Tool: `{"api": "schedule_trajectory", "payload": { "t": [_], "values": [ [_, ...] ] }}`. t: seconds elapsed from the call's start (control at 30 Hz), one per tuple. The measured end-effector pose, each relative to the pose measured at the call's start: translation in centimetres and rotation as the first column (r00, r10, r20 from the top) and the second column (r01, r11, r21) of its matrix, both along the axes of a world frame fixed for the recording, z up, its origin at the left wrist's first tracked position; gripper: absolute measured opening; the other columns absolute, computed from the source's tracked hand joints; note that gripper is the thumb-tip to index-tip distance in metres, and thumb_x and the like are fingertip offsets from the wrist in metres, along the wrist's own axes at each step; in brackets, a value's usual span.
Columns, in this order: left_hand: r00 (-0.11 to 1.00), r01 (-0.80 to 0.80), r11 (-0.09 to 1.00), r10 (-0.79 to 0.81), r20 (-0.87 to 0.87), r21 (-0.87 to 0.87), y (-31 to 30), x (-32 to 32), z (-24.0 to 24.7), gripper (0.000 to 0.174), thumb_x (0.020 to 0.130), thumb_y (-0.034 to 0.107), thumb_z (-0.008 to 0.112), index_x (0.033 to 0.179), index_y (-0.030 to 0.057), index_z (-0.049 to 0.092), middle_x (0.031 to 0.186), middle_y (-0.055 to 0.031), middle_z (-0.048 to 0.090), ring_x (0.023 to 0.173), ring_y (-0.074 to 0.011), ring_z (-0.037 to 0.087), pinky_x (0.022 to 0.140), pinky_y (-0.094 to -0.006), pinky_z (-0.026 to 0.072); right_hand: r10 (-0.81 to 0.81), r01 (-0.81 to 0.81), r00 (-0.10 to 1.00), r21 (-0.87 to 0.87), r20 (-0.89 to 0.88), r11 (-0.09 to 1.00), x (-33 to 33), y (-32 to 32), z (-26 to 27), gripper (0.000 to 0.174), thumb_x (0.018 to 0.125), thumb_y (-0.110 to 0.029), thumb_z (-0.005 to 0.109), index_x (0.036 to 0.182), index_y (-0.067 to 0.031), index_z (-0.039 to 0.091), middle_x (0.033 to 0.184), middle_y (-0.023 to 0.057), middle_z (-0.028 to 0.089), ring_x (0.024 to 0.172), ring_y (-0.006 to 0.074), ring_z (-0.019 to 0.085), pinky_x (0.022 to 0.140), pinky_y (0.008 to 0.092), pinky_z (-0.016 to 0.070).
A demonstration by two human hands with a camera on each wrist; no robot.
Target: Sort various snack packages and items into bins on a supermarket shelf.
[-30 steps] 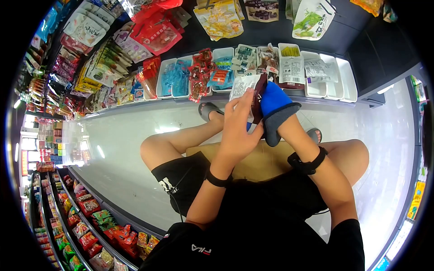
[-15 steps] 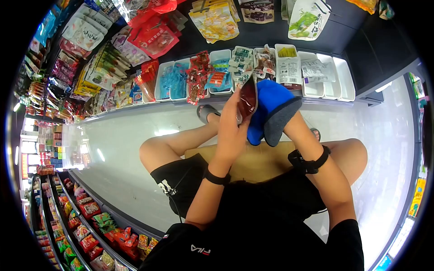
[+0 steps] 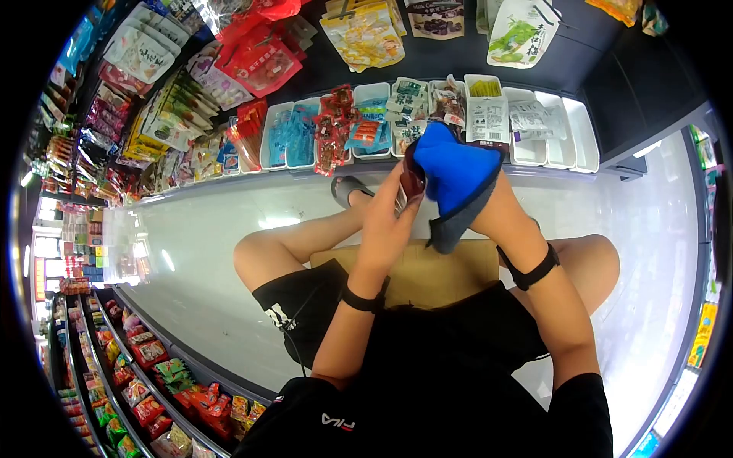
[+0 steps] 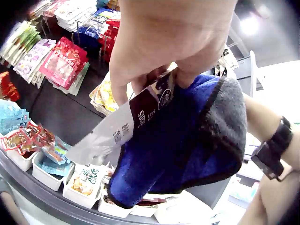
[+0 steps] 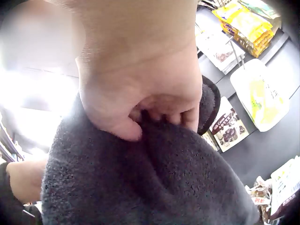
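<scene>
My left hand (image 3: 385, 225) grips a dark brown snack pouch (image 3: 413, 182) by its side, fingers on one face and thumb on the other. In the left wrist view the pouch (image 4: 149, 102) also shows a pale, partly see-through part. My right hand (image 5: 145, 96) holds a blue cloth (image 3: 458, 164) with a grey underside and dark edging, its fingers bunched into the grey side (image 5: 140, 178). The cloth lies up against the pouch and covers much of it. In the head view the cloth hides most of the right hand.
White bins (image 3: 596, 137) of small snack packets line the low shelf ahead. Above them hang pouches, among them a green-and-white one (image 3: 523, 34). A piece of brown cardboard (image 3: 443, 275) lies between the person's legs. Stocked snack shelves (image 3: 145, 382) stand at lower left.
The pouch has turned from its white label side to its brown side and now shows nearly edge-on. The cloth has swung up and left across it, its grey edge now lower.
</scene>
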State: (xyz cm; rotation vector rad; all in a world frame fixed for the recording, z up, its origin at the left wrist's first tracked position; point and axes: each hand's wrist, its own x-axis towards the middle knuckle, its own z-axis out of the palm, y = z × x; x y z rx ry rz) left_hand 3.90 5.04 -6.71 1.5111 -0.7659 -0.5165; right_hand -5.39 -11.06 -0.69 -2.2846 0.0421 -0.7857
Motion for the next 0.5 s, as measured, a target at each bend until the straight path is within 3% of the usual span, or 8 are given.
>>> {"api": "schedule_trajectory", "payload": {
  "t": [0.07,0.13,0.27,0.33,0.47,0.5],
  "values": [
    [0.907,-0.052,0.990,-0.009,0.421,0.131,0.2,-0.6,0.9,0.061,0.088,-0.002,0.065,0.147,0.0023,0.049,0.129,-0.0164,0.065,0.113,-0.0311,0.059,0.104,-0.0382,0.0426,-0.018,0.017,1.000,-0.065,-0.018,0.998,-0.1,-0.4,-0.3,0.015,0.075,0.000,0.063,0.089,-0.0048,0.061,0.086,0.0182,0.060,0.074,0.0415,0.063,0.062,0.0415,0.0510],
    [0.916,-0.037,0.990,-0.020,0.401,0.134,0.3,-0.7,0.9,0.061,0.086,-0.003,0.065,0.145,0.0043,0.052,0.127,-0.0179,0.065,0.107,-0.0358,0.057,0.102,-0.0407,0.0418,-0.146,0.148,0.983,0.008,-0.109,0.989,-0.4,-0.2,-0.4,0.015,0.074,-0.006,0.068,0.087,-0.0050,0.061,0.086,0.0185,0.062,0.075,0.0414,0.064,0.063,0.0418,0.0522],
    [0.854,0.044,0.977,-0.145,0.500,0.209,0.0,-0.9,0.6,0.056,0.088,-0.002,0.063,0.142,0.0040,0.053,0.127,-0.0197,0.066,0.101,-0.0354,0.059,0.096,-0.0398,0.0445,-0.156,0.153,0.961,-0.028,-0.228,0.988,-1.2,-0.6,-1.4,0.021,0.072,-0.014,0.074,0.088,-0.0061,0.062,0.086,0.0175,0.063,0.076,0.0415,0.065,0.064,0.0433,0.0531],
    [0.913,0.091,0.986,-0.138,0.383,0.137,-0.2,-1.3,-0.9,0.053,0.092,0.001,0.062,0.144,0.0049,0.051,0.123,-0.0205,0.067,0.096,-0.0345,0.060,0.089,-0.0389,0.0464,-0.082,0.067,0.871,-0.050,-0.485,0.997,-1.6,-0.6,-0.8,0.025,0.071,-0.018,0.076,0.089,-0.0068,0.064,0.087,0.0166,0.065,0.079,0.0412,0.066,0.065,0.0452,0.0534],
    [0.859,0.037,0.986,-0.115,0.498,0.163,0.2,-1.3,-1.9,0.052,0.095,0.004,0.060,0.145,0.0062,0.049,0.113,-0.0194,0.069,0.090,-0.0309,0.060,0.084,-0.0381,0.0467,-0.109,0.084,0.817,-0.072,-0.566,0.994,-2.0,-0.1,-2.8,0.024,0.071,-0.017,0.074,0.092,-0.0071,0.067,0.088,0.0161,0.066,0.082,0.0402,0.066,0.068,0.0448,0.0538],
    [0.921,0.038,0.964,-0.136,0.365,0.264,0.3,-1.4,-0.7,0.052,0.094,0.003,0.061,0.145,0.0064,0.050,0.109,-0.0191,0.069,0.089,-0.0297,0.059,0.085,-0.0375,0.0461,-0.071,0.045,0.844,-0.062,-0.532,0.997,-2.1,0.0,-3.6,0.023,0.073,-0.016,0.073,0.094,-0.0071,0.068,0.088,0.0161,0.066,0.083,0.0398,0.066,0.069,0.0445,0.0538]
  ]
}}
